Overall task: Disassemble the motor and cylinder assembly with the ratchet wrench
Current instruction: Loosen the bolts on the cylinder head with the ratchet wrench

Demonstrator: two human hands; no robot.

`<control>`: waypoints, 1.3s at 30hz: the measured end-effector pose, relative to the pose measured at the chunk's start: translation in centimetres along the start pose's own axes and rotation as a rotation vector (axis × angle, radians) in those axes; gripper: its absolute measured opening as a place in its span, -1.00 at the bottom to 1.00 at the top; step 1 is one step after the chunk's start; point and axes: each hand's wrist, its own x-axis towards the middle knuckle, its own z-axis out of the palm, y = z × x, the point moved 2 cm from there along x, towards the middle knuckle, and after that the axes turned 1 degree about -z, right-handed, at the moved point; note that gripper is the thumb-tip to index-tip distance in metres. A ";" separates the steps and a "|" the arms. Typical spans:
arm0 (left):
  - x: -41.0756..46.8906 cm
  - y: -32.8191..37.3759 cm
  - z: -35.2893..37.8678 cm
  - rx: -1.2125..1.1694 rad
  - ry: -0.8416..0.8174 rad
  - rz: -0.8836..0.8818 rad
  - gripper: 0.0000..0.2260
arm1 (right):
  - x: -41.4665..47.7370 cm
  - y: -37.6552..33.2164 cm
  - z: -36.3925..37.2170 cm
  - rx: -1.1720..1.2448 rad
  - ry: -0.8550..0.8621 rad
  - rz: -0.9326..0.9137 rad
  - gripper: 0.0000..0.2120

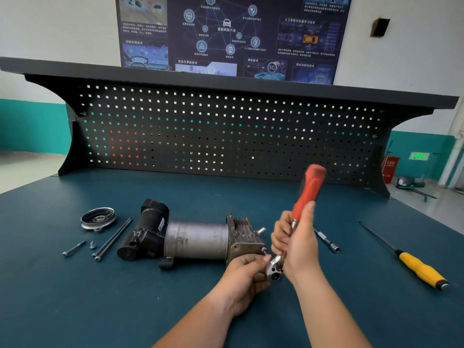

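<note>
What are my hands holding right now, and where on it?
Right hand grips the ratchet wrench at the base of its red handle; left hand pinches its metal head.

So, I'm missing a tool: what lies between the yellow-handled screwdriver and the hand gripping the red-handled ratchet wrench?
In the head view, a slim silver socket extension bar lies on the teal mat between the right hand and the yellow-handled screwdriver.

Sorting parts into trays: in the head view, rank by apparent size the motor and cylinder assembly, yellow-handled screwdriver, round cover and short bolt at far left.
1. motor and cylinder assembly
2. yellow-handled screwdriver, by length, though slim
3. round cover
4. short bolt
</note>
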 end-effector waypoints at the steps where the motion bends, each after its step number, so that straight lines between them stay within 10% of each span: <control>1: 0.1 -0.1 0.0 0.005 0.005 0.006 -0.79 | -0.1 0.0 -0.3 0.048 0.024 0.002 -0.44; 19: 0.0 0.0 0.0 0.034 0.007 0.011 -0.87 | -1.1 3.8 -5.0 0.729 0.669 0.195 -0.38; 39: 0.0 0.0 -0.2 -0.018 -0.076 -0.013 -0.74 | -0.7 1.1 -1.1 0.196 0.317 -0.082 -0.40</control>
